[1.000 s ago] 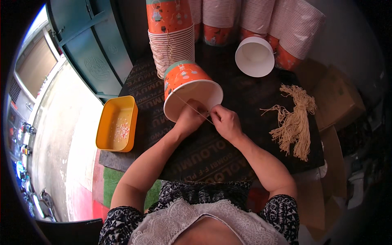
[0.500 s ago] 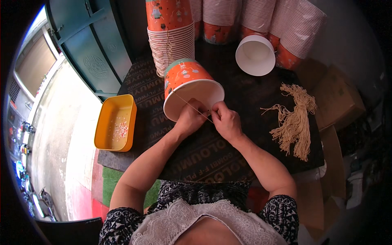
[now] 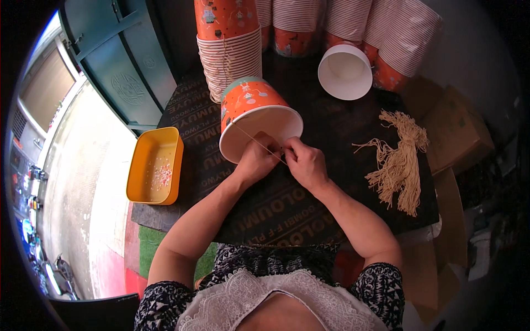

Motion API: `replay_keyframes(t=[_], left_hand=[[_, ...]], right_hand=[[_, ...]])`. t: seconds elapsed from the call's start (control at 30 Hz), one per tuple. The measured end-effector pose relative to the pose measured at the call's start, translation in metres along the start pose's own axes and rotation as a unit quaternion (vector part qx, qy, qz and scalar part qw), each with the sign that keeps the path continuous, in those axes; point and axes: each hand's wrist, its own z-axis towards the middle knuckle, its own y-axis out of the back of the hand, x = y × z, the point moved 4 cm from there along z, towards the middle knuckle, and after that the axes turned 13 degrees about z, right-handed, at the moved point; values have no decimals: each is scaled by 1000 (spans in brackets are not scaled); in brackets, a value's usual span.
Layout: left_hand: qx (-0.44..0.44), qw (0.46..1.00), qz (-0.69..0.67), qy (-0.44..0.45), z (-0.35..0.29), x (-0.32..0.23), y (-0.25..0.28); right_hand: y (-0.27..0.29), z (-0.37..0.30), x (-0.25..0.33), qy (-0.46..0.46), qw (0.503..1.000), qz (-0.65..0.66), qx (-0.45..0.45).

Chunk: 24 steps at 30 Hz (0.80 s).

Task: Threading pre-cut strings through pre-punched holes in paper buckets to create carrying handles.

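An orange paper bucket (image 3: 256, 96) with a white rim lies tilted in front of me, its mouth facing my body. A thin beige cord (image 3: 243, 130) comes from its rim and crosses my fingers. My left hand (image 3: 259, 157) is partly inside the bucket's mouth, its fingers closed near the cord and partly hidden. Right against the rim, my right hand (image 3: 303, 163) pinches the cord between thumb and fingers. A bundle of beige cords (image 3: 406, 163) lies on the dark table (image 3: 331, 220) at the right.
At the left edge stands a yellow plastic tub (image 3: 178, 165) holding small pale and red beads. A tall stack of orange buckets (image 3: 229, 58) rises behind my work. More wrapped stacks (image 3: 348, 22) line the back, with a single white-lined bucket (image 3: 345, 73) before them. Cardboard boxes (image 3: 458, 132) stand at the right.
The bucket and the view have shifted very slightly. Both hands keep almost the same place and grip at the rim.
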Motion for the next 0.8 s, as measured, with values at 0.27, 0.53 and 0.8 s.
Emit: replay_keyframes(t=[0.27,0.53,0.8], left_hand=[[-6,1000,1,-1,0,1,0],[14,1000,-13,22,0,1,1],[1,1000,9,-4,0,1,0]], right_hand=[[0,-1,0,19,1000,-17,14],[-1,-1,-3,23,999,-12,28],[-2,-1,-5,11,1000,-6,23]])
